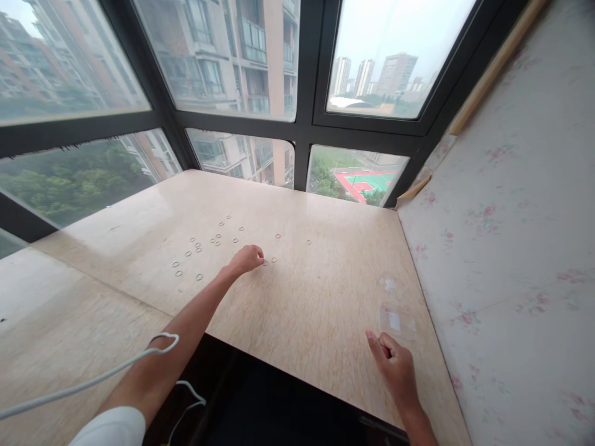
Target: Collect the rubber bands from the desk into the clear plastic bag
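My left hand [247,259] reaches out over the marble-patterned ledge, fingers pinched at its surface. Right at the fingertips lies a small thin ring [265,263], like a small rubber band. Just beside it is another ring [274,260]. Several more dark rings [199,277] are scattered to the left, apart from each other or nearly touching. One red ring [277,236] and a pale ring [308,242] lie farther right. My right hand [395,365] is closed near the front right, thumb up. Something dark red shows between its fingers, too small to make out.
A clear plastic box [397,321] and a clear lid-like piece [389,283] lie by the flowered wall [502,272]. Dark window frames [304,130] border the ledge [316,347] behind. A white cable [93,379] crosses in front of my left arm.
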`<action>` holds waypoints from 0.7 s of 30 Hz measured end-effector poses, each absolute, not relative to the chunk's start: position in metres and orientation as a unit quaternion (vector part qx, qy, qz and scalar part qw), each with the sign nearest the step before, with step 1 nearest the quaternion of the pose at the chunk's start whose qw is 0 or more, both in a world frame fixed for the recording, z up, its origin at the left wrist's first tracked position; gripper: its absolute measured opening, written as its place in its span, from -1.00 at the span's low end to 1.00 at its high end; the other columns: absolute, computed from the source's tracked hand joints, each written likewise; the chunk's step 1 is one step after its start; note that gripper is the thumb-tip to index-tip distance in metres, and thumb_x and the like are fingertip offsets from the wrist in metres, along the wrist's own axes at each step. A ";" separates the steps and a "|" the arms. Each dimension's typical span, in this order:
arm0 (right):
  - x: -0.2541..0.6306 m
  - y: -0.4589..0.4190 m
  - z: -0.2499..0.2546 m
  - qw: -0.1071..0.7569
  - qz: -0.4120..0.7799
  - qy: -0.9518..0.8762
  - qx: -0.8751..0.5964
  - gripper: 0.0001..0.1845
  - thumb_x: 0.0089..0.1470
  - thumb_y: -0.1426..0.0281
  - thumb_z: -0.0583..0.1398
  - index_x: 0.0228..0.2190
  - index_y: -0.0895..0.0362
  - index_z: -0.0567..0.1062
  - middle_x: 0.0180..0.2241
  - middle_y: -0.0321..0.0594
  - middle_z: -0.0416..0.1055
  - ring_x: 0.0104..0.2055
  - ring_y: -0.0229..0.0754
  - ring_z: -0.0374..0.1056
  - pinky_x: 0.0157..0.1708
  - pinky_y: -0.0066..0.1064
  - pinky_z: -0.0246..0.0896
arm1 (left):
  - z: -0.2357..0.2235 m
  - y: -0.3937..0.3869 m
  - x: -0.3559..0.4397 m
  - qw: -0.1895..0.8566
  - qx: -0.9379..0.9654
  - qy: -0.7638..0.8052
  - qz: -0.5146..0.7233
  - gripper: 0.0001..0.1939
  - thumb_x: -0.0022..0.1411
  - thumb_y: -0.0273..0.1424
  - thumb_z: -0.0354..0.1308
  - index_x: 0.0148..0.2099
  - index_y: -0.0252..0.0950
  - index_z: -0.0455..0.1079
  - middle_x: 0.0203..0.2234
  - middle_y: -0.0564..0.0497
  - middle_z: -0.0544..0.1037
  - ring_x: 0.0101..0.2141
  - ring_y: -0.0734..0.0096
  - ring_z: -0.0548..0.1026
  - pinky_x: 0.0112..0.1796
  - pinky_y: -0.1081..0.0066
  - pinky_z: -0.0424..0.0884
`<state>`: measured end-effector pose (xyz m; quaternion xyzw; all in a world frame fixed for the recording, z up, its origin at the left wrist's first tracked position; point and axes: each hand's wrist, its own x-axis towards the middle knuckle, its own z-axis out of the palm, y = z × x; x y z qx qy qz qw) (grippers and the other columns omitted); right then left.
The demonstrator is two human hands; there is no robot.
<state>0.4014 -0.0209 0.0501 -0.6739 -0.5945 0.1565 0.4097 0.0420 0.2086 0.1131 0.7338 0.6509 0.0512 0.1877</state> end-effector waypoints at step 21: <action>0.400 -0.019 0.049 0.418 0.161 -0.604 -0.659 -0.50 0.14 0.22 0.09 -0.66 0.06 -0.05 -0.69 -0.47 -0.15 -0.65 -0.39 -0.12 -0.62 -0.49 -0.19 | 0.119 0.216 0.109 0.562 0.630 0.504 0.180 -0.86 0.00 -0.34 0.16 -0.45 -0.31 0.32 -0.78 0.25 0.00 -0.73 0.70 -0.09 -0.67 0.55 -0.16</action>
